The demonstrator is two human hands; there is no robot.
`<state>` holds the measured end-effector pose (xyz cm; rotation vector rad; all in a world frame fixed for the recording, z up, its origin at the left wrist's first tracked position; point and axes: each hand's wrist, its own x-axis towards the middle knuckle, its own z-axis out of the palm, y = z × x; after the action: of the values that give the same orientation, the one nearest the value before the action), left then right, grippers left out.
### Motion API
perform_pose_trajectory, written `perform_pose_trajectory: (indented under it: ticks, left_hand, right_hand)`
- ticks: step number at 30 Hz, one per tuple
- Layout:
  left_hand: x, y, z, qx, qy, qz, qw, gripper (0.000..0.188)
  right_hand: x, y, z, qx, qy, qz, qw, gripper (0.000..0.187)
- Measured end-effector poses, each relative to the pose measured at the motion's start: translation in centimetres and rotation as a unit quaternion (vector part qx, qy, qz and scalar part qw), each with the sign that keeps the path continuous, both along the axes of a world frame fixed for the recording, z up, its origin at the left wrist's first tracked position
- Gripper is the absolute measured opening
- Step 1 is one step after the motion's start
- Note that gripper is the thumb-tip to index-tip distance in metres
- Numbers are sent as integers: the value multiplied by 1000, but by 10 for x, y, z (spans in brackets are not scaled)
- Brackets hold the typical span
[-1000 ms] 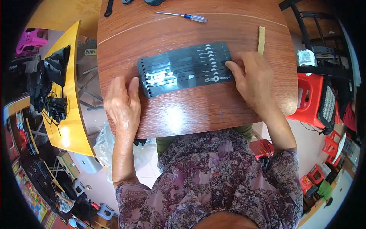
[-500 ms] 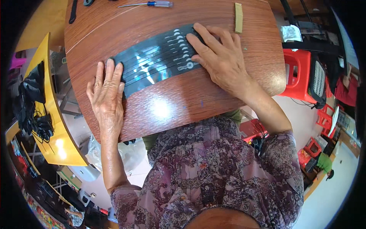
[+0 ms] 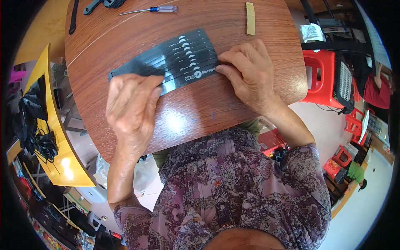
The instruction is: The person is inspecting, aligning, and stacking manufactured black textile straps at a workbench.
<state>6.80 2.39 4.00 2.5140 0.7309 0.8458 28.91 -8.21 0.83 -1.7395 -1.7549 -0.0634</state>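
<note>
Several dark grey glossy strips (image 3: pixel 175 55) with white print lie side by side as one flat band on the brown wood-grain table (image 3: pixel 208 100). At the near left, my left hand (image 3: pixel 132 102) has its fingers drawn together, thumb and forefinger pinching the near edge of the band. My palm hides the band's lower left part. My right hand (image 3: pixel 250 77) is at the band's right end. Its thumb and forefinger close on the near right corner, and the other fingers are curled.
A screwdriver (image 3: pixel 160 8) with a clear and blue handle lies at the far edge, beside dark straps (image 3: pixel 93 6). A tan strip (image 3: pixel 250 18) lies at the far right. Right of the table stands a red stool (image 3: pixel 314 77); to the left is a yellow table (image 3: pixel 62 146).
My left hand has moved right from the band's left end, its outstretched fingers now pinched at the near edge. My right hand has slid nearer along the right end and curled its fingers.
</note>
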Motion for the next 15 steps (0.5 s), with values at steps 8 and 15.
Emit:
perform_pose_trajectory:
  ticks: [8,15]
  left_hand:
    - [35,15,-13,-61,-4,-71,996,24]
    - [42,23,-24,-141,8,-73,987,20]
  right_hand:
    - [-7,-5,-5,-35,30,-47,998,24]
    - [-11,-2,-10,-53,80,-67,993,21]
